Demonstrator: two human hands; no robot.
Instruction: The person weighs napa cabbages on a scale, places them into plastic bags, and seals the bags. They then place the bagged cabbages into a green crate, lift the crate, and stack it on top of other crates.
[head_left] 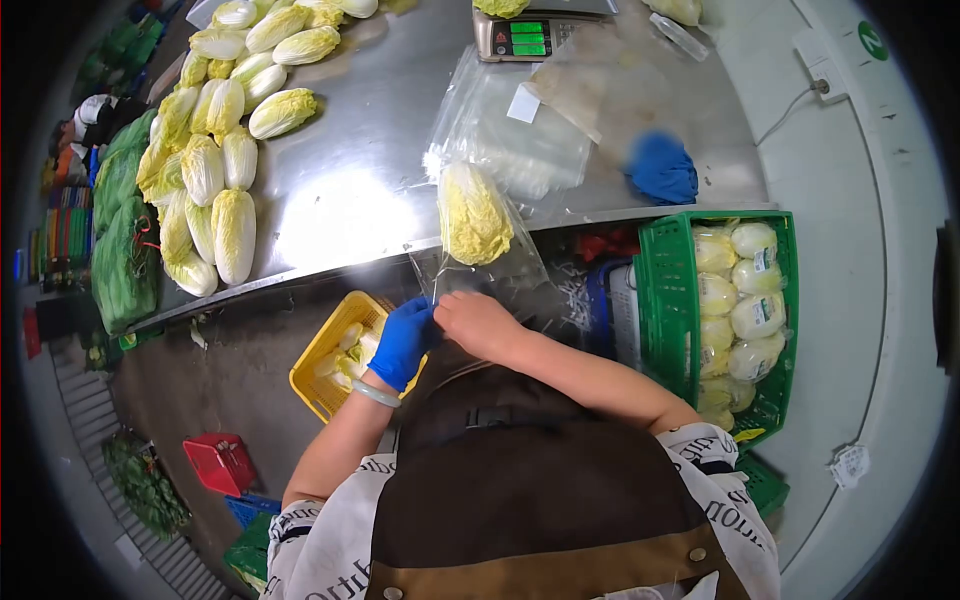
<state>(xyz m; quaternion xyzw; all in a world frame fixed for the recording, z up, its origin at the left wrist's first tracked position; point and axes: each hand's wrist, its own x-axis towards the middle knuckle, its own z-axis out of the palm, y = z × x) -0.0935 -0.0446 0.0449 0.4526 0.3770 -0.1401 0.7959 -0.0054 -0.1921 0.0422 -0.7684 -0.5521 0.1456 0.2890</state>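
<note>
A napa cabbage (pixel 475 218) lies at the metal table's front edge inside a clear plastic bag (pixel 525 262), whose end hangs over the edge toward me. My left hand (pixel 403 343), in a blue glove, is closed on the gathered end of this bag. Right beside it, my bare right hand (pixel 478 324) pinches the same end, its fingertips close to the glove. Part of the grip is hidden between the two hands. Behind the cabbage lies a stack of flat clear bags (pixel 530 150) with a small white label on top.
Loose napa cabbages (pixel 235 235) are piled on the table (pixel 345 225) at left. A scale (pixel 530 38) with green displays stands at the back; a blue glove (pixel 662 175) lies to its right. A green crate (pixel 668 320) holds bagged cabbages. Below left, a yellow basket (pixel 312 372) holds leaf scraps.
</note>
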